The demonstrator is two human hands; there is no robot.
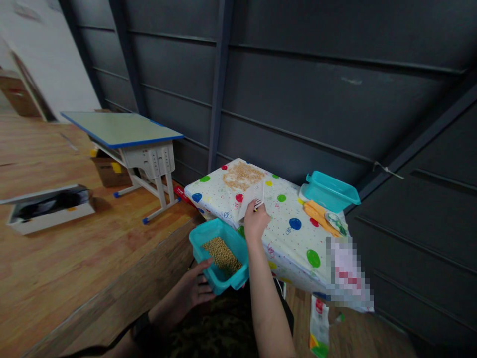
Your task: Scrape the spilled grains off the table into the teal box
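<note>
My left hand [196,287] grips the near side of a teal plastic box [203,238] partly filled with yellowish beans [222,255], holding it just below the table's left edge. My right hand [255,219] is closed on a white card [252,197] standing on edge on the dotted tablecloth [290,238]. Beyond the card lies a loose heap of beans [242,175] on the cloth.
A second teal box [330,191] stands at the table's far right, with orange packets [318,215] beside it. A blue-edged desk [119,130] and an open white box [48,206] sit on the wooden floor to the left. A dark panelled wall runs behind.
</note>
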